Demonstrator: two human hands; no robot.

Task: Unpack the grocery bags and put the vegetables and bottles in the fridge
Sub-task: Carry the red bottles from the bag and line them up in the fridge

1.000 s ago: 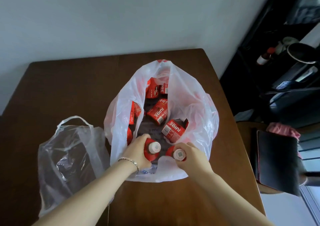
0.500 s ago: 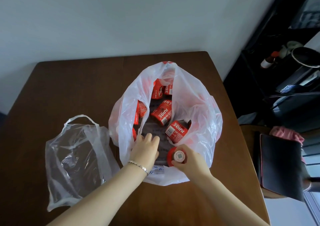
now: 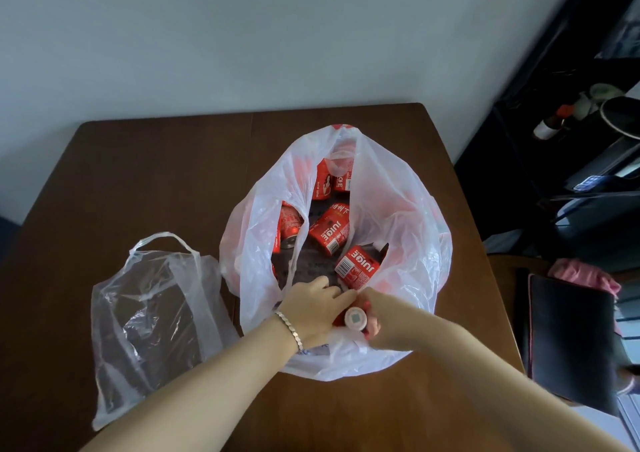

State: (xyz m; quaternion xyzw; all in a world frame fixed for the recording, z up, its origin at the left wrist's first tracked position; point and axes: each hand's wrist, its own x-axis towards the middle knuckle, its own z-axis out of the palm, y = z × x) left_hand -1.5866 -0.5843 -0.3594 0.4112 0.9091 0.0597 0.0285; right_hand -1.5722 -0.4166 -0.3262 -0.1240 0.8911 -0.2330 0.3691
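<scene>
A white plastic grocery bag (image 3: 408, 230) stands open on the brown table (image 3: 145, 181), with several red juice bottles (image 3: 329, 232) lying inside it. At the bag's near rim a red bottle with a white cap (image 3: 355, 318) stands upright. My right hand (image 3: 386, 325) is closed around it from the right. My left hand (image 3: 311, 309), with a bracelet on the wrist, lies palm down inside the bag, its fingertips touching that bottle from the left. Whatever is under its palm is hidden.
A crumpled clear plastic bag (image 3: 145, 320) lies on the table to the left. A chair with a black cushion and a pink cloth (image 3: 571, 341) stands at the right, beyond the table edge. Dark shelving with small bottles (image 3: 568, 122) fills the upper right.
A second capped bottle, seen in my left hand a second ago, is now hidden. My left hand has slid right until it touches the bottle in my right hand.
</scene>
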